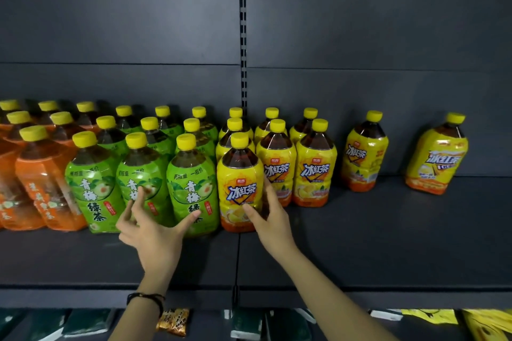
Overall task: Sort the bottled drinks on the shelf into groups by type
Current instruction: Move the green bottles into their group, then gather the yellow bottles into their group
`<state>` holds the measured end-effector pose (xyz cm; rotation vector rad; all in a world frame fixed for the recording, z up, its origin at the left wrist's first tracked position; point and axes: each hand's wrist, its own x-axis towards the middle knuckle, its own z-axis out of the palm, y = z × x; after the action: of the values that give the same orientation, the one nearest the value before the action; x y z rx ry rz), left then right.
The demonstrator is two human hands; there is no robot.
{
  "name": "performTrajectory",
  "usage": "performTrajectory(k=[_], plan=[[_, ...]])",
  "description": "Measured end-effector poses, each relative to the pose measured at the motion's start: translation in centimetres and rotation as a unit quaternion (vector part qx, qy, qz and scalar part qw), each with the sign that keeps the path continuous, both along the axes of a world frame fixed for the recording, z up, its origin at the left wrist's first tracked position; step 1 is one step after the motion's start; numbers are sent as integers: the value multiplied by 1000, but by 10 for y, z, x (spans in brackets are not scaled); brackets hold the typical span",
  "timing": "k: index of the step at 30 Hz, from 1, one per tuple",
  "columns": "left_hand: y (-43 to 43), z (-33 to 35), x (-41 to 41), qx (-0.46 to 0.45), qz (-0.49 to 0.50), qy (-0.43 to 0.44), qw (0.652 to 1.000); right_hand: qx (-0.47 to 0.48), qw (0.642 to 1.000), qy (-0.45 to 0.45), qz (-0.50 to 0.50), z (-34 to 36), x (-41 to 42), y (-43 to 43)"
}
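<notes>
On grey shelf before matching panels, fingers grip bottle.

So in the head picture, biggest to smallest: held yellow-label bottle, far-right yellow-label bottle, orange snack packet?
1. Held yellow-label plastic bottle, though it's nearer, so unsure.
2. Far-right yellow-label plastic bottle.
3. Orange snack packet.

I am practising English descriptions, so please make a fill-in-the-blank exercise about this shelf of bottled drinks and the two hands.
1. The right hand grips the front bottle, whose label is ____.
2. Left of the green-labelled bottles, the leftmost bottles have ____ labels.
3. At the right of the shelf, ____ lone bottles stand apart.
4. The left hand, fingers spread, holds ____.
Missing words: yellow; orange; two; nothing.
</notes>
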<state>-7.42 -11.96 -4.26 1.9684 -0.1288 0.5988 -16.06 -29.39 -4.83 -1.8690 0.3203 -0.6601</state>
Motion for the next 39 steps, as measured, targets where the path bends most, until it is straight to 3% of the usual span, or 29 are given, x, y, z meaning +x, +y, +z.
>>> performTrajectory(k=[7, 10, 15, 21, 26, 30, 35, 37, 39], plan=[[-31, -4, -37, -53, 4, -45, 998, 23, 999, 38, -11, 7, -34, -52], [-69, -7, -63, 13, -84, -73, 994, 21, 999, 39, -23, 6, -58, -90], [-145, -3, -95, 141, -259, -13, 955, 3, 996, 81, -35, 5, -106, -167], [-249, 0, -106, 168, -345, 41, 923, 8, 989, 99, -108, 8, -167, -273], [-313, 18, -113, 97, -304, 59, 946, -9, 980, 75, -183, 12, -198, -358], [-351, 24, -108, 36, -331, 101, 938, -24, 972, 72, -223, 20, -204, -407], [-394, 45, -90, -80, -385, 140, 909, -1, 983, 56, -173, 27, -189, -436], [-405, 46, -83, -101, -408, 173, 891, 21, 988, 42, -148, 30, -182, -438], [-412, 44, -79, -97, -401, 177, 894, 40, 988, 25, -149, 30, -178, -438]])
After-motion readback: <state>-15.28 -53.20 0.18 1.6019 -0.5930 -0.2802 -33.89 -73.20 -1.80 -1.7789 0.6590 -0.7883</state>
